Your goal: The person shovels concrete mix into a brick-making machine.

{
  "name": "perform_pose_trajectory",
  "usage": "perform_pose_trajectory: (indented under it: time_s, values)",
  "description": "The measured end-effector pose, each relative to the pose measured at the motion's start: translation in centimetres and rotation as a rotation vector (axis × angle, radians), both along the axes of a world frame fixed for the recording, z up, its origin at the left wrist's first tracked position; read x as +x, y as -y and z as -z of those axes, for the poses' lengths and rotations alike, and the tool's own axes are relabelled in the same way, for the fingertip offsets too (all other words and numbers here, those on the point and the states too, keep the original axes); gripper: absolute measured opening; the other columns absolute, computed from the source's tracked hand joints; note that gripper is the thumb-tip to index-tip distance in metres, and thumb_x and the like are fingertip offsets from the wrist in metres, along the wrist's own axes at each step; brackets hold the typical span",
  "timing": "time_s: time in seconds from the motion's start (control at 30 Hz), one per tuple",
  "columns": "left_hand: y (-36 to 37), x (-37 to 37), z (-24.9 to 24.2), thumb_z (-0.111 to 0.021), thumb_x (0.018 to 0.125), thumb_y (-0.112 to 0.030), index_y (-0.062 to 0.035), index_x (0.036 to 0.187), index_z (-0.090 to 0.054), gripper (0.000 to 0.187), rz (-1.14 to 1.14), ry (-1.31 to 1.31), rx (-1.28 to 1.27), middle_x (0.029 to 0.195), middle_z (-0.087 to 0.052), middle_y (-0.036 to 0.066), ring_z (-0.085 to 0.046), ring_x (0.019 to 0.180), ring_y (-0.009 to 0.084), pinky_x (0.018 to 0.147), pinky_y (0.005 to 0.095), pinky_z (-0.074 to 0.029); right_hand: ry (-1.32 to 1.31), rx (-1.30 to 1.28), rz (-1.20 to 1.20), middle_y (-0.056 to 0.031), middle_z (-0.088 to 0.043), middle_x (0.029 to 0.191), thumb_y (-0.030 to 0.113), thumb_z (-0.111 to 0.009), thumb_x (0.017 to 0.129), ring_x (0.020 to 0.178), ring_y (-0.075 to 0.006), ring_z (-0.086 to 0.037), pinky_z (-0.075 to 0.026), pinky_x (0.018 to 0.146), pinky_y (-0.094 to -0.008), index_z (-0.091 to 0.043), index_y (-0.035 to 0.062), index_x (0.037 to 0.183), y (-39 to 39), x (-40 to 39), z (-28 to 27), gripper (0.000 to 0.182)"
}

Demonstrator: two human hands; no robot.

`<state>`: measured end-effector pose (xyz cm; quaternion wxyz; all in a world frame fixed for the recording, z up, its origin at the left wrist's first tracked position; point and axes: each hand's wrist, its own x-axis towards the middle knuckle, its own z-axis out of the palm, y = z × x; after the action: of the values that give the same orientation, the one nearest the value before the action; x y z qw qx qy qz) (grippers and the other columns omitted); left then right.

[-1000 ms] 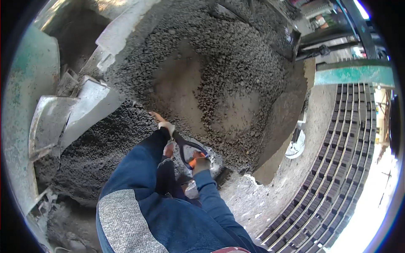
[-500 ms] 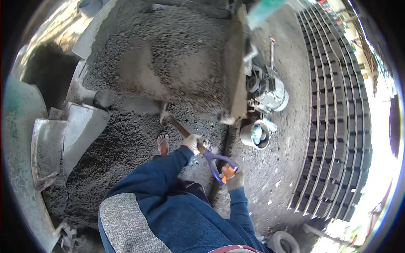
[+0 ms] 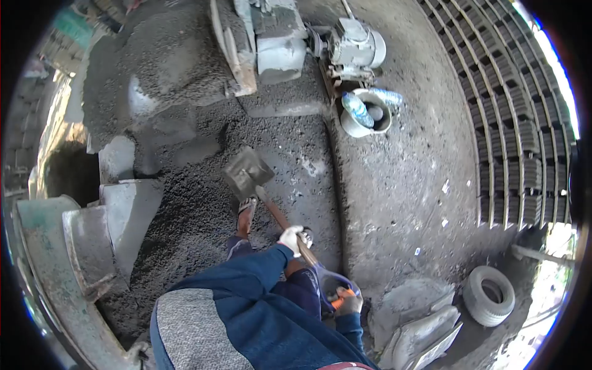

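A shovel (image 3: 275, 213) with a wooden shaft slants from the upper left to the lower right before me. Its flat blade (image 3: 248, 173) looks bare and hangs over dark loose gravel mix (image 3: 185, 222), beside my foot. My left hand (image 3: 294, 240), in a pale glove, is wrapped round the shaft. Around the orange and purple D-shaped grip (image 3: 340, 296) at the shovel's end, my right hand (image 3: 349, 302) is closed, also gloved.
A bucket (image 3: 357, 131) holding plastic bottles stands below a motor (image 3: 357, 46). Slatted racks of dark blocks (image 3: 499, 117) line the right. A tire (image 3: 489, 296) lies lower right. Metal sheets (image 3: 86, 240) stand at the left. More mix (image 3: 179, 55) is heaped at the top.
The view has shifted. The shovel blade, earlier largely hidden near the upper heap, now shows whole beside my foot. Both hands have kept their hold on the shovel.
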<state>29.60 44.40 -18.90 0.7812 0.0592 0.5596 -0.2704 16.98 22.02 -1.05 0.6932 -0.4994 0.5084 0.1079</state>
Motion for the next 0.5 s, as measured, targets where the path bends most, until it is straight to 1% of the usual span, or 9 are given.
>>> perform_pose_trajectory:
  time_s: [0.03,0.13,0.27,0.3,0.33,0.37,0.43,0.47,0.5]
  values:
    - [1.2,-1.7,2.6,-0.059,0.090,-0.026,-0.0131,0.080,-0.057,0.017,0.091,0.033,-0.020,0.059,-0.052,0.005,-0.053,0.052,0.0244,0.079,0.0509,-0.054,-0.096,-0.043,0.100,-0.0118,-0.060,0.073,-0.010,-0.062,0.079,0.059,-0.0248,-0.062,-0.059,0.058,-0.0429,-0.061,-0.0010,0.097,-0.3,-1.3,0.0,0.020]
    - [3.3,-3.9,5.8,-0.062,0.090,-0.025,-0.0176,0.084,-0.056,0.011,0.205,-0.027,0.050,0.059,-0.049,0.002,-0.052,0.051,0.0227,0.086,0.0547,-0.053,-0.207,-0.109,0.127,-0.0087,-0.055,0.067,-0.005,-0.063,0.081,0.054,-0.0225,-0.058,-0.058,0.056,-0.0398,-0.060,0.0002,0.082,-1.2,-4.5,3.3,0.006]
    - [-1.2,-2.8,11.2,-0.064,0.090,-0.028,-0.0165,0.083,-0.055,0.016,0.255,-0.012,0.061,0.061,-0.054,0.003,-0.056,0.056,0.0243,0.087,0.0553,-0.051,-0.120,-0.109,0.152,-0.0088,-0.063,0.076,-0.001,-0.064,0.082,0.062,-0.0223,-0.063,-0.058,0.061,-0.0375,-0.065,-0.0016,0.092,-8.1,-3.5,8.7,0.010]
    - [-3.5,-1.4,11.1,-0.065,0.090,-0.030,-0.0165,0.083,-0.054,0.018,0.235,-0.031,0.103,0.062,-0.054,0.004,-0.056,0.057,0.0242,0.088,0.0545,-0.051,-0.067,-0.061,0.202,-0.0091,-0.066,0.084,-0.003,-0.067,0.081,0.072,-0.0218,-0.064,-0.057,0.068,-0.0356,-0.066,-0.0024,0.098,-11.4,-1.4,9.8,0.017]
    - [-6.1,-0.2,11.3,-0.067,0.091,-0.034,-0.0169,0.084,-0.054,0.023,0.219,0.109,0.052,0.067,-0.057,0.005,-0.059,0.061,0.0239,0.091,0.0545,-0.050,-0.014,-0.015,0.253,-0.0094,-0.068,0.093,-0.004,-0.070,0.080,0.081,-0.0213,-0.066,-0.055,0.075,-0.0336,-0.067,-0.0032,0.104,-14.4,1.4,11.1,0.024]
    - [-8.5,1.5,11.3,-0.067,0.092,-0.037,-0.0170,0.084,-0.055,0.024,0.223,0.100,0.054,0.069,-0.058,0.006,-0.061,0.064,0.0241,0.089,0.0534,-0.052,-0.016,0.164,0.265,-0.0091,-0.068,0.096,-0.005,-0.072,0.080,0.085,-0.0203,-0.065,-0.055,0.074,-0.0347,-0.067,-0.0034,0.107,-16.3,3.9,13.2,0.027]
    - [-11.9,3.9,7.2,-0.067,0.093,-0.040,-0.0175,0.087,-0.056,0.026,0.287,0.102,0.066,0.074,-0.060,0.006,-0.063,0.068,0.0243,0.082,0.0500,-0.055,-0.062,-0.082,-0.117,-0.0077,-0.067,0.083,-0.001,-0.071,0.081,0.071,-0.0198,-0.065,-0.055,0.063,-0.0356,-0.066,-0.0015,0.102,-20.3,6.7,21.3,0.022]
    - [-13.6,5.0,5.6,-0.067,0.094,-0.041,-0.0177,0.089,-0.057,0.026,0.353,0.121,0.077,0.077,-0.060,0.006,-0.064,0.070,0.0242,0.078,0.0478,-0.056,-0.026,-0.012,0.009,-0.0074,-0.065,0.077,0.000,-0.070,0.081,0.063,-0.0220,-0.065,-0.054,0.055,-0.0366,-0.065,-0.0025,0.101,-22.8,11.9,16.2,0.021]
    - [-14.6,6.3,2.8,-0.069,0.092,-0.043,-0.0180,0.097,-0.059,0.027,0.457,0.100,0.170,0.079,-0.062,0.006,-0.064,0.072,0.0245,0.070,0.0453,-0.057,-0.067,0.044,-0.035,-0.0080,-0.065,0.076,0.000,-0.070,0.081,0.061,-0.0225,-0.065,-0.054,0.053,-0.0369,-0.064,-0.0033,0.102,-24.4,12.0,17.6,0.021]
